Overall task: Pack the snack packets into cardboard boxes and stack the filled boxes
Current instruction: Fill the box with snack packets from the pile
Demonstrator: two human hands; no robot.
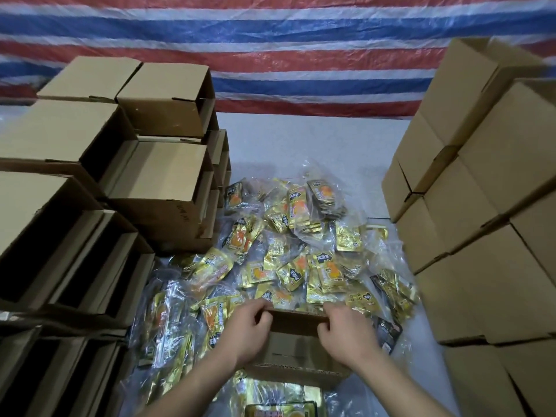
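Currently we've got left hand (246, 328) and right hand (349, 332) both gripping the cardboard box (296, 347) flap, gold snack packets (298, 251) heaped just beyond our fingers.

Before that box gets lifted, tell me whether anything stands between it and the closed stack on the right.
Nothing solid does. Both hands, left hand and right hand, grip the box at its far flap. Between it and the closed stack lie only loose snack packets on the table, low enough to clear once the box is lifted.
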